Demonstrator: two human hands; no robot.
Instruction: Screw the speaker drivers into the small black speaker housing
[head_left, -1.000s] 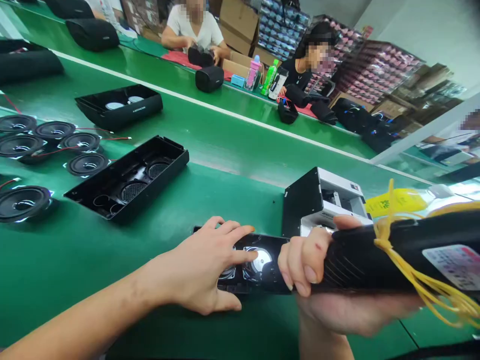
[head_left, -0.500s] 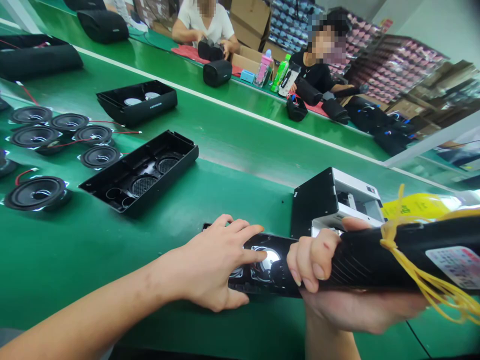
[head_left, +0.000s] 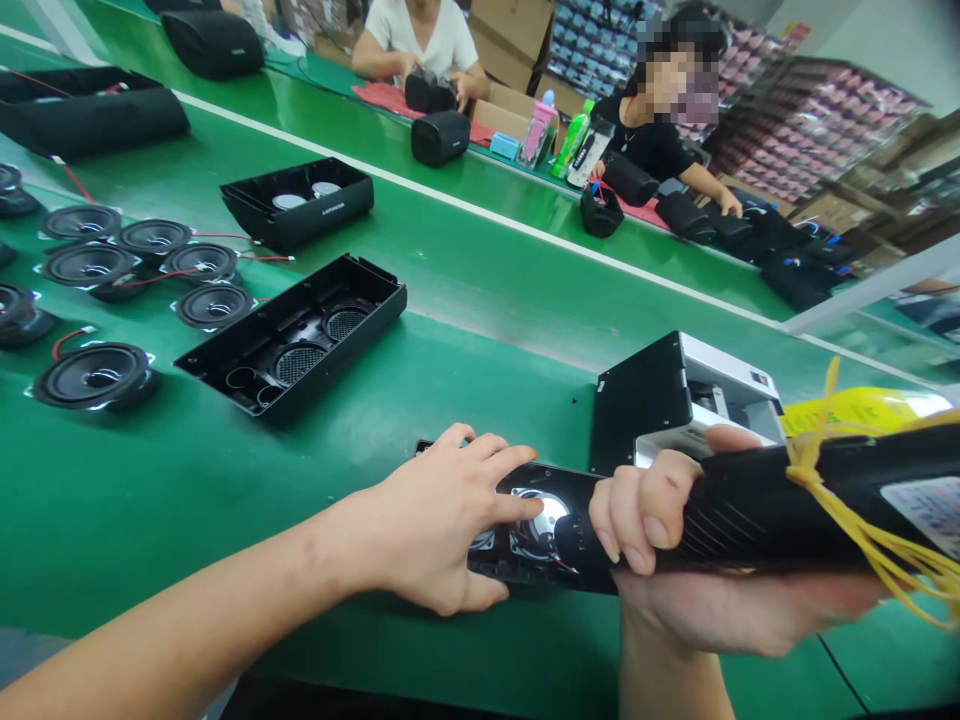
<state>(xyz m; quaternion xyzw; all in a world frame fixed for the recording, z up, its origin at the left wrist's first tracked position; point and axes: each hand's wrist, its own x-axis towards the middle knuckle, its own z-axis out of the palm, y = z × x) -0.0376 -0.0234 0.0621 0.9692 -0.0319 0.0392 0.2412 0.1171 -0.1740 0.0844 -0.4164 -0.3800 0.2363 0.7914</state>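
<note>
Left hand (head_left: 435, 525) flat, fingers spread, on speaker housing (head_left: 540, 530); right hand (head_left: 645, 520) grip clamped on black driver tool (head_left: 787, 510).

The scene is brightly and evenly lit from overhead. The green bench top (head_left: 465, 300) carries a soft sheen, strongest along the upper left of the frame. A hard white glare spot sits on the metal speaker back (head_left: 551, 512) at lower centre, and pale highlights ring the loose speaker cones (head_left: 94, 375) at the left. Shadows are short and soft. Straight lines bow towards the edges, the whole frame is tilted, and the upper right corner is washed out and blurred.
</note>
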